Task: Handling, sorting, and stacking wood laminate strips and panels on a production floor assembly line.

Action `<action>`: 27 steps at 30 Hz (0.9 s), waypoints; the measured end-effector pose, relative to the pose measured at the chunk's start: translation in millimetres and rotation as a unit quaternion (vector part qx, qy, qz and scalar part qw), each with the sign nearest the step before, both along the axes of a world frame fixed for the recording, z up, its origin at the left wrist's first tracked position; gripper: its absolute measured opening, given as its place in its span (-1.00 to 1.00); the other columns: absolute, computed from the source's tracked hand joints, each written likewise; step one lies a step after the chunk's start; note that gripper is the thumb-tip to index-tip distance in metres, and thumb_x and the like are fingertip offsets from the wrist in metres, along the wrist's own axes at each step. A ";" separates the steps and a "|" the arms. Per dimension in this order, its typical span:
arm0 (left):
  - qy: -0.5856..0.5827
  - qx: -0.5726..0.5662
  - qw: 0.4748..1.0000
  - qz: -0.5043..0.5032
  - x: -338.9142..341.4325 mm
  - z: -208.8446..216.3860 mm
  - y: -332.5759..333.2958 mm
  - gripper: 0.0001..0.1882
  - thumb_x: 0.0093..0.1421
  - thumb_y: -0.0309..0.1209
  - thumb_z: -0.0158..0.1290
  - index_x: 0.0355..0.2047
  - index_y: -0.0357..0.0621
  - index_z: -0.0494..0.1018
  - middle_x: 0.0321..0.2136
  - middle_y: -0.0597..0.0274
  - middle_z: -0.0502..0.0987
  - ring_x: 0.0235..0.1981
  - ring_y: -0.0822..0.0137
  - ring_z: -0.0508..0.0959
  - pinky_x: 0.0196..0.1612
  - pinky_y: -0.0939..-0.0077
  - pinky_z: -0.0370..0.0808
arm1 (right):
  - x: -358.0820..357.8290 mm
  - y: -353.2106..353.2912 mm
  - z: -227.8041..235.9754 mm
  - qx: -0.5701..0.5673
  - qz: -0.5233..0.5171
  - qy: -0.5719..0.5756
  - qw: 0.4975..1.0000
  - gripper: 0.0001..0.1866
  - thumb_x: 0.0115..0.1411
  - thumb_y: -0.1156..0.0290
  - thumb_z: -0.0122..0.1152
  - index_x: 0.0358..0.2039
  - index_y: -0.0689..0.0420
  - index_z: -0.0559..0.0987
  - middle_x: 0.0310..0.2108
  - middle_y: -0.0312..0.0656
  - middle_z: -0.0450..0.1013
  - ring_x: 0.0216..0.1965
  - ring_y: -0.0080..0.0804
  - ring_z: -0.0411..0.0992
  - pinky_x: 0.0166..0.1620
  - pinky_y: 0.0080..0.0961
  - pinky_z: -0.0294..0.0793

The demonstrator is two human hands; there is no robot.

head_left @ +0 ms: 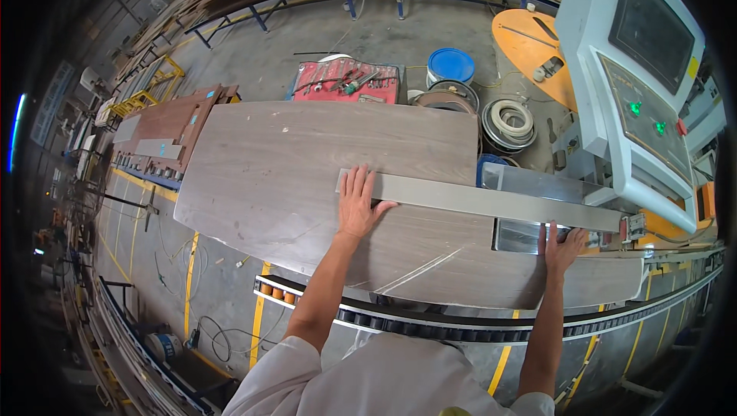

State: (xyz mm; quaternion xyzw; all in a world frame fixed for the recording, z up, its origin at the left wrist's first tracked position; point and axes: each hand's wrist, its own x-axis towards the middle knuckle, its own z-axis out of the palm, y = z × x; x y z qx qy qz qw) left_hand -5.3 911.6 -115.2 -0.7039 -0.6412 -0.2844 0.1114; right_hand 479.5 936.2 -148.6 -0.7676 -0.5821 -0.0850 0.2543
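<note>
A long, narrow grey panel strip (476, 203) lies across the wood-grain worktable (261, 155), its right end at a small metal guide block (632, 227) on the machine. My left hand (358, 205) rests flat on the strip's left end, fingers together and stretched out, thumb spread to the right. Close to the machine, my right hand (562, 249) is at the strip's near edge with fingers extended. Its fingertips reach the edge; whether they press on it I cannot tell. Under that hand is a shiny metal plate (518, 236) set into the table.
The machine's control panel (637, 101) with lit green buttons rises at the right. A roller conveyor (430, 320) runs along the near side. Beyond the table stand a red tool tray (322, 78), a blue-lidded bucket (451, 67) and edging coils (510, 119). Stacked panels (161, 132) sit left.
</note>
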 end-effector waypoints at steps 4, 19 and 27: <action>-0.003 -0.001 1.000 0.003 -0.3 0.8 -0.9 -0.17 -0.13 0.06 0.20 0.01 -0.31 0.29 0.09 -0.06 0.27 0.14 -0.06 0.22 0.18 -0.03 0.10 | 0.7 2.2 -3.5 -0.055 -0.024 -0.020 0.998 -0.04 0.09 -0.18 0.03 0.15 0.50 0.14 0.19 0.36 0.02 0.26 0.16 -0.03 0.29 -0.10 -0.17; -0.030 0.017 0.999 0.005 39.8 -7.1 5.8 -0.06 -0.21 0.16 0.21 0.03 -0.30 0.25 0.10 -0.13 0.24 0.13 -0.11 0.20 0.17 -0.06 0.09 | -12.8 -3.5 12.4 -0.032 -0.050 0.056 0.997 0.00 0.03 -0.23 0.04 0.10 0.56 0.19 0.17 0.36 0.05 0.26 0.17 -0.05 0.30 -0.18 -0.17; 0.000 -0.075 0.997 0.024 94.4 20.8 22.5 0.08 -0.36 0.13 0.32 0.06 -0.37 0.22 0.12 -0.20 0.22 0.15 -0.13 0.17 0.18 0.04 0.08 | -17.5 4.4 7.5 0.050 -0.054 0.053 0.996 -0.14 -0.01 -0.13 0.17 -0.02 0.49 0.34 0.06 0.30 0.23 0.13 0.18 0.16 0.21 -0.10 0.05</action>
